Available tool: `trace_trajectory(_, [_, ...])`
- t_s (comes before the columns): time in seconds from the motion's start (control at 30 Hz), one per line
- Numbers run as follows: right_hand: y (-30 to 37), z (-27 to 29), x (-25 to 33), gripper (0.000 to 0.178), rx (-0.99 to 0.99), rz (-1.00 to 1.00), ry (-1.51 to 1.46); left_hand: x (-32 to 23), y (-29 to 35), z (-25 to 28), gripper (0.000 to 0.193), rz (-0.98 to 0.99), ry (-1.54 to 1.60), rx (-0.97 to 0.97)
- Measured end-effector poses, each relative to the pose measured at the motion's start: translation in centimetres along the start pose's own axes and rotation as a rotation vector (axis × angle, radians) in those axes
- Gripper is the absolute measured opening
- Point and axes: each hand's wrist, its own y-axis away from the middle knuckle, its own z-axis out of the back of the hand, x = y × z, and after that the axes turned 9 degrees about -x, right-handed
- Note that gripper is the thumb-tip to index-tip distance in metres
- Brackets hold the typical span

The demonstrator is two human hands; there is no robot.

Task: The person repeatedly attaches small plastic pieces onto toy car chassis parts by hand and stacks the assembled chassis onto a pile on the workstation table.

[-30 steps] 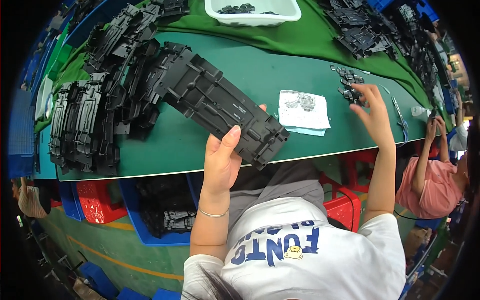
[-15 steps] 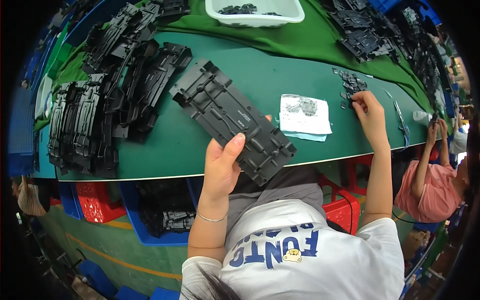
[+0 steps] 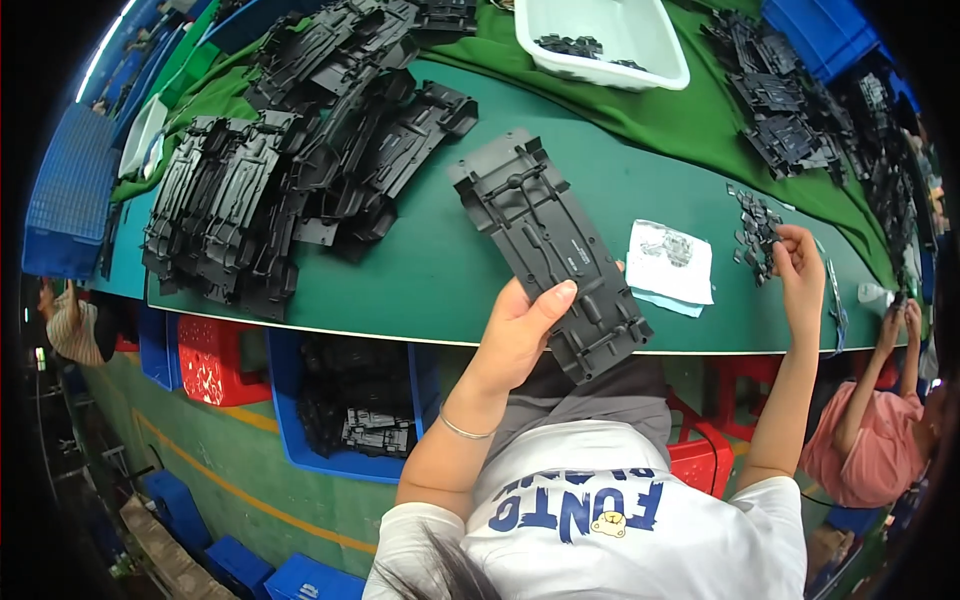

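Observation:
My left hand [image 3: 525, 330] grips a long black plastic chassis plate [image 3: 545, 235] by its near end, thumb on top and the other fingers mostly hidden beneath. The plate is tilted above the green table, its moulded ribs and axle shapes facing up. My right hand [image 3: 802, 275] is at the near right edge of a loose pile of small flat black pieces [image 3: 752, 225]. Its thumb and forefinger are pinched together; what lies between them is too small to make out. Between the hands a white cloth [image 3: 685, 260] with a dark smudge lies folded on the table.
Stacked black chassis plates [image 3: 235, 200] fill the table's left side. A white tub [image 3: 660, 50] holding small black parts stands at the back on green cloth. Tweezers [image 3: 836, 305] lie at right, near a co-worker's hands [image 3: 900, 320]. A blue crate [image 3: 300, 440] sits below the table edge.
The whole view has shifted, so the table appears farther right. My right hand has moved slightly along the pile's near right edge. My left hand still holds the chassis plate.

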Motion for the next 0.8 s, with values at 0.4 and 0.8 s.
trace_trajectory(0.4, [2.3,-3.6,4.4,0.013,0.442,-0.252,-0.716,-0.7,0.0,-0.3,0.032,-0.055,-0.049,-0.009])
trace_trajectory(0.8, [3.0,-5.3,4.7,0.008,0.479,-0.043,-0.544,-0.5,0.3,0.6,0.033,0.003,-0.058,-0.058])
